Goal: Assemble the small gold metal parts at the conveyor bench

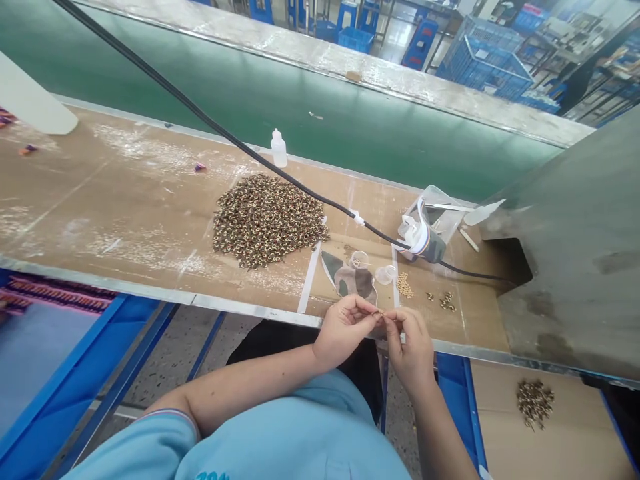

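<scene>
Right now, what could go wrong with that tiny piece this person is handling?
The tiny piece, held between the left hand and right hand, sits over the metal table edge, so a slip might drop it to the floor. The black cable runs close past the heap of speckled beads, so snagging it could scatter them.

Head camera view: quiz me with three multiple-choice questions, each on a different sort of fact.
1. Where is the white dropper bottle?
A) beyond the heap of speckled beads
B) in a hand
C) on the floor

2. What colour are the crates behind the bench?
A) red
B) green
C) blue

3. What are the left hand and right hand doing?
A) lying flat
B) pinching a tiny piece
C) holding the bottle

Answers: 1 A, it stands past the heap. 2 C, they show blue. 3 B, fingertips meet on it.
</scene>
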`<state>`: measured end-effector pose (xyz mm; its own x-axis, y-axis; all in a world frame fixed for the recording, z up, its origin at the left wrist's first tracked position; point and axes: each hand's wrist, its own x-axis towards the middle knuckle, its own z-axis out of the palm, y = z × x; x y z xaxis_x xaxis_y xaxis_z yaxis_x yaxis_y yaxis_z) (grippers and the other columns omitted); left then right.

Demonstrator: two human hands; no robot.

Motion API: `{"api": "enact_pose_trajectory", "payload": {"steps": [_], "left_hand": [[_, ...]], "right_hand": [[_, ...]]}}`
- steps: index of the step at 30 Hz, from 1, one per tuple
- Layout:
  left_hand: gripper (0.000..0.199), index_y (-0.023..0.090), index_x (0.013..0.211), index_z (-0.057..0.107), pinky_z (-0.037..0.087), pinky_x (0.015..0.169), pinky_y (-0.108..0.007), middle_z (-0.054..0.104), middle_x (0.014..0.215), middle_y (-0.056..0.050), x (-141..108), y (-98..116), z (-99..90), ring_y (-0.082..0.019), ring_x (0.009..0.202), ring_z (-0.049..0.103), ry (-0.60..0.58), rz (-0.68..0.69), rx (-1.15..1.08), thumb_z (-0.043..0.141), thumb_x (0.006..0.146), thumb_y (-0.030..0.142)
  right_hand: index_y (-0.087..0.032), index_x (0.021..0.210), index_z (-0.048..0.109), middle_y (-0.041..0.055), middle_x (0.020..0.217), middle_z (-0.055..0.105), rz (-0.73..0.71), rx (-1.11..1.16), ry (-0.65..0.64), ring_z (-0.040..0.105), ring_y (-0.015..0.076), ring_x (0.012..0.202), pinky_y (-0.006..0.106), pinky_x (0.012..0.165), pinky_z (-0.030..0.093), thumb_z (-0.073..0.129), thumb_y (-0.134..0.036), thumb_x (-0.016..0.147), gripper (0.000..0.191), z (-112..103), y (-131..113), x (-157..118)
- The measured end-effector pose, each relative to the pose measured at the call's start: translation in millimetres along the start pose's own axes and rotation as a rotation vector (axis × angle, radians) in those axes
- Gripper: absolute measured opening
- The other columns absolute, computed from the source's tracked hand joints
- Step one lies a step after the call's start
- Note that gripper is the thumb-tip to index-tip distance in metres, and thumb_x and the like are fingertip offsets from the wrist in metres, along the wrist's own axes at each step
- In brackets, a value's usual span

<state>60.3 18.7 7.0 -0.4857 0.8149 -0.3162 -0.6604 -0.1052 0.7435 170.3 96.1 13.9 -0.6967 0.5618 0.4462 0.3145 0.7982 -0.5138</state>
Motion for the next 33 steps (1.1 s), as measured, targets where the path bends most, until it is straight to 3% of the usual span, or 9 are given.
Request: {"api": "enact_pose_trajectory", "payload": {"steps": [8,16,24,33], "left_hand": [[0.019,0.013,0.073,0.06,0.053,0.074,-0.025,0.071,0.076,-0.004,-1,-8,-4.5,-0.013,0.073,0.067,-0.028,0.097,0.109,0.075,0.066,0.023],[0.026,0.013,0.071,0.057,0.055,0.073,-0.026,0.071,0.07,-0.003,-1,-6,-1.7,-0.013,0.069,0.068,-0.026,-0.006,0.027,0.078,0.062,0.026],[0.036,0.012,0.071,0.057,0.056,0.07,-0.027,0.07,0.066,-0.002,-1,-1,1.9,-0.012,0.063,0.067,-0.007,-0.11,-0.058,0.082,0.055,0.031],[0.038,0.013,0.072,0.055,0.055,0.071,-0.026,0.072,0.07,-0.003,-2,6,3.3,-0.013,0.067,0.069,-0.001,-0.148,-0.073,0.082,0.055,0.033]], "right_hand": [[-0.021,0.083,0.052,0.0015,0.078,0.057,0.07,0.039,0.031,0.055,0.0136,0.073,0.024,0.061,0.045,0.046,-0.019,0.09,0.01,1,-4,-2],[-0.022,0.082,0.05,0.0015,0.077,0.056,0.05,0.015,-0.003,0.053,0.0148,0.074,0.027,0.063,0.043,0.043,-0.02,0.091,0.012,3,1,-5],[-0.022,0.084,0.049,0.0014,0.077,0.055,0.048,0.003,0.048,0.053,0.0157,0.075,0.029,0.065,0.042,0.042,-0.018,0.091,0.011,5,-1,-7],[-0.022,0.084,0.048,0.0021,0.078,0.055,0.002,-0.067,0.068,0.053,0.0162,0.076,0.029,0.064,0.043,0.042,-0.021,0.091,0.01,-1,4,-2]]}}
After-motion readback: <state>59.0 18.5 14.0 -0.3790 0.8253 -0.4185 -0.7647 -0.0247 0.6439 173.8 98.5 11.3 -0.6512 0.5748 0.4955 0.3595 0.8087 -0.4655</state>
